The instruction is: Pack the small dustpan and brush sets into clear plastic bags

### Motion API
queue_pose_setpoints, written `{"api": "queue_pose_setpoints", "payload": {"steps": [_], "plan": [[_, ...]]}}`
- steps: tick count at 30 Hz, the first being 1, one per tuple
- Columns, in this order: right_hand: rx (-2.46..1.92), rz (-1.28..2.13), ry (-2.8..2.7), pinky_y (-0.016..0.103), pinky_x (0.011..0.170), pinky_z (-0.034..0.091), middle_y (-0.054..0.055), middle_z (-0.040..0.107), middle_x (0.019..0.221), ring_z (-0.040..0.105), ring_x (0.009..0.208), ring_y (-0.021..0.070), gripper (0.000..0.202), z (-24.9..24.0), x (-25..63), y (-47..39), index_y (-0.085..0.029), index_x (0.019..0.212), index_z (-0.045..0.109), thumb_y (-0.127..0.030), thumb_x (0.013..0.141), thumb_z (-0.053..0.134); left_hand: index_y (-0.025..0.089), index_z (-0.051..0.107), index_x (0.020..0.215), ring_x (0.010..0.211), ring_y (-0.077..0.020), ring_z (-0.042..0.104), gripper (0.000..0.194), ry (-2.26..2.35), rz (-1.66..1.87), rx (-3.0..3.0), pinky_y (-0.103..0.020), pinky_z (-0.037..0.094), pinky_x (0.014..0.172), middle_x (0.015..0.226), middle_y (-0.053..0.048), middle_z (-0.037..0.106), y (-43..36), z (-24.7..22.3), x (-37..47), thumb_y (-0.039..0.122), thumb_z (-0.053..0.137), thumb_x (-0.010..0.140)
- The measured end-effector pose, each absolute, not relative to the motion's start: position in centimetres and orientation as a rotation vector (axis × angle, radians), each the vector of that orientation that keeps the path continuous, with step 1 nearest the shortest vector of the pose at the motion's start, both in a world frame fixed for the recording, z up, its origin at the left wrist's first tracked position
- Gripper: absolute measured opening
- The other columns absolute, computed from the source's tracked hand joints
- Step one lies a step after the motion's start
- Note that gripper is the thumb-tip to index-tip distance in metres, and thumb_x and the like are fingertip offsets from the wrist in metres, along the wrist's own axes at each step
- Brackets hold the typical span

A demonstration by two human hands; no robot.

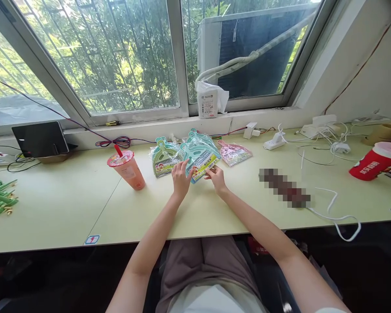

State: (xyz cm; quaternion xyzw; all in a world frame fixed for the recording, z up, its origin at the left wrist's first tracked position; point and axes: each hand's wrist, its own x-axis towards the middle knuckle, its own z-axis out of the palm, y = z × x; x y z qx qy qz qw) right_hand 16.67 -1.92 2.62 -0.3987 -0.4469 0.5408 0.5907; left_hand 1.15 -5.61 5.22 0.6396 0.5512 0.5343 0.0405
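A blue, dustpan-shaped packet (195, 160) in clear plastic, with a yellow printed label, is between my hands over the desk. My left hand (181, 179) is closed on its lower left edge. With thumb and fingers, my right hand (217, 178) pinches its lower right corner. Behind it lies another teal packet (194, 137) of the same shape, partly covered. A green packet (164, 158) rests just left of my left hand. To the right lies a pink packet (233, 152), also wrapped in plastic.
A tilted-looking orange drink cup (127, 169) with a red straw is left of the packets. A tablet (41, 140) leans at the back left, near green stick-like items (0, 198). White cables (332, 130) and a red cup (371, 164) occupy the right side.
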Motion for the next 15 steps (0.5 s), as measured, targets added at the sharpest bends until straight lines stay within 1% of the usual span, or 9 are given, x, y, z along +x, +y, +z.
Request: {"api": "queue_pose_setpoints", "payload": {"steps": [1,2,4,5,7,9,11,13,15], "plan": [[-0.928,1.251,-1.055,0.028,0.054,0.06,0.005,0.069,0.085,0.066,0.068,0.0167,0.033,2.6,16.6,-1.9,-0.017,0.09,0.06,-0.036,0.065,0.07,0.029,0.069,0.106,0.108,-0.0296,0.051,0.028,1.653,1.626,1.91,-0.043,0.033,0.098,0.107,-0.009,0.064,-5.4,5.1,1.2,0.041,0.063,0.081],[-0.931,1.239,-1.074,0.028,0.054,0.06,0.005,0.069,0.084,0.066,0.067,0.0165,0.033,2.6,16.6,-1.9,-0.017,0.09,0.061,-0.037,0.065,0.07,0.028,0.071,0.098,0.104,-0.0289,0.053,0.023,1.614,1.604,1.864,-0.042,0.034,0.097,0.103,-0.008,0.064,-5.2,4.9,1.1,0.04,0.066,0.079],[-0.941,1.212,-1.114,0.029,0.052,0.06,0.004,0.069,0.083,0.065,0.066,0.0163,0.034,2.5,16.5,-2.0,-0.017,0.09,0.061,-0.038,0.065,0.071,0.027,0.073,0.08,0.09,-0.026,0.056,0.013,1.551,1.549,1.784,-0.04,0.038,0.091,0.088,-0.006,0.065,-4.8,4.6,0.9,0.038,0.07,0.074],[-0.945,1.204,-1.132,0.029,0.052,0.06,0.004,0.07,0.083,0.065,0.066,0.0164,0.034,2.5,16.5,-2.0,-0.017,0.091,0.062,-0.039,0.065,0.071,0.026,0.073,0.074,0.083,-0.0244,0.055,0.011,1.535,1.531,1.748,-0.04,0.04,0.089,0.082,-0.005,0.065,-4.7,4.5,0.8,0.037,0.072,0.072],[-0.945,1.205,-1.157,0.028,0.051,0.06,0.004,0.07,0.082,0.066,0.066,0.0167,0.035,2.4,16.4,-2.0,-0.017,0.091,0.062,-0.038,0.065,0.071,0.026,0.071,0.066,0.075,-0.0219,0.053,0.011,1.544,1.524,1.682,-0.038,0.041,0.084,0.073,-0.004,0.065,-4.5,4.4,0.6,0.036,0.075,0.067],[-0.942,1.216,-1.166,0.028,0.051,0.06,0.004,0.071,0.082,0.067,0.066,0.017,0.034,2.2,16.4,-1.9,-0.017,0.091,0.063,-0.038,0.065,0.071,0.025,0.07,0.063,0.069,-0.0196,0.051,0.014,1.573,1.52,1.623,-0.036,0.042,0.078,0.069,-0.003,0.065,-4.5,4.5,0.4,0.037,0.076,0.063],[-0.935,1.222,-1.171,0.028,0.051,0.06,0.004,0.071,0.081,0.067,0.064,0.0168,0.033,2.1,16.3,-1.8,-0.017,0.09,0.063,-0.037,0.066,0.071,0.024,0.07,0.065,0.062,-0.0174,0.048,0.015,1.595,1.502,1.573,-0.034,0.043,0.074,0.066,-0.002,0.065,-4.5,4.6,0.2,0.037,0.077,0.062],[-0.922,1.222,-1.183,0.029,0.051,0.06,0.003,0.071,0.08,0.067,0.063,0.0169,0.032,1.9,16.2,-1.6,-0.017,0.089,0.063,-0.038,0.066,0.071,0.025,0.073,0.074,0.059,-0.017,0.048,0.017,1.589,1.5,1.539,-0.034,0.043,0.073,0.063,-0.001,0.065,-4.5,4.8,0.1,0.035,0.077,0.061],[-0.912,1.233,-1.181,0.03,0.052,0.061,0.003,0.071,0.08,0.068,0.063,0.0171,0.033,1.8,16.2,-1.5,-0.018,0.089,0.063,-0.038,0.065,0.073,0.026,0.075,0.079,0.062,-0.0186,0.052,0.019,1.559,1.515,1.523,-0.036,0.043,0.077,0.061,-0.001,0.065,-4.5,4.8,0.1,0.032,0.077,0.061]]}}
